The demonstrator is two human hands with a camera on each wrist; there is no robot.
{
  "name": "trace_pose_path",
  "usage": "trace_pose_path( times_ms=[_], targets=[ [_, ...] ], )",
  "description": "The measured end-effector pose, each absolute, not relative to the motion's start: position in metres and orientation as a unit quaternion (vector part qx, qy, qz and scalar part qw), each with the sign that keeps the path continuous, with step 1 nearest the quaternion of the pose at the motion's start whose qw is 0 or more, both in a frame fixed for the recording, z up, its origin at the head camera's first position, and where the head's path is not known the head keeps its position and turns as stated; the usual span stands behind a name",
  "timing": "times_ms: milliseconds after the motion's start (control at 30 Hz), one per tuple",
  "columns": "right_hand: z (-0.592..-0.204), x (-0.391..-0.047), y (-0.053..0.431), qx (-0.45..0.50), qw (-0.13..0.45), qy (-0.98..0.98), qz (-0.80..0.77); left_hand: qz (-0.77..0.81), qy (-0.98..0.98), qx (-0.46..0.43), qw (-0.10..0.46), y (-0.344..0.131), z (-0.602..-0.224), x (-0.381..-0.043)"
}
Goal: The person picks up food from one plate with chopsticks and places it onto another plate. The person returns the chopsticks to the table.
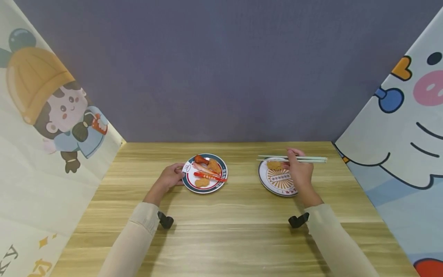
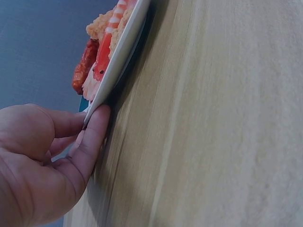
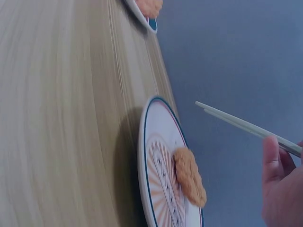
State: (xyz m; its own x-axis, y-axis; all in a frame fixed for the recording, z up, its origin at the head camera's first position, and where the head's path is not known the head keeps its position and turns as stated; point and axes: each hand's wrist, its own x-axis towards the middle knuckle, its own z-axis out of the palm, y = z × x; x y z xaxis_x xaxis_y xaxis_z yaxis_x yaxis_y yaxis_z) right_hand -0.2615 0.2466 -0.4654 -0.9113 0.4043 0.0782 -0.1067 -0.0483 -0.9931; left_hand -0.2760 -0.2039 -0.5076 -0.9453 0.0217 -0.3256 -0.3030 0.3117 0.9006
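My left hand [image 1: 170, 176] pinches the left rim of a round plate [image 1: 207, 190], thumb above and fingers beneath, as the left wrist view shows. On that plate lie a red shrimp [image 1: 211, 177], a pale pink-and-white strip, a brown drumstick [image 1: 200, 159] and two fried chicken pieces [image 1: 202, 182]. In my right hand [image 1: 300, 171] is a pair of pale green chopsticks [image 1: 315, 159], held almost level over the far side of the other plate [image 1: 265, 181]. One fried chicken piece [image 3: 189, 177] lies on this plate; the chopstick tips point left, apart from it.
Both plates stand toward the back of a wood-grain table [image 1: 225, 231], a gap between them. A grey-blue panel [image 1: 221, 77] rises behind the table. Printed cartoon walls stand at left and right. A black wrist mount [image 1: 299, 220] sits at each cuff.
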Motion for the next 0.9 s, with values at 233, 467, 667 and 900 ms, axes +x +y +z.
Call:
trace_pose_path(
  times_ms=[233,467,667,900],
  targets=[
    [-0.469,-0.258,0.267,-0.119,0.195,-0.702,0.675,0.576,0.8,-0.089,0.14,-0.204,-0.507,-0.276],
    [-0.469,-0.255,0.287,-0.112,0.195,-0.725,0.65,0.58,0.797,-0.092,0.141,-0.203,-0.504,-0.275],
    [-0.468,-0.251,0.3,-0.07,0.181,-0.766,0.613,0.58,0.796,-0.097,0.143,-0.202,-0.503,-0.274],
    [-0.467,-0.247,0.307,-0.021,0.181,-0.81,0.557,0.582,0.796,-0.096,0.14,-0.204,-0.505,-0.276]
  ],
)
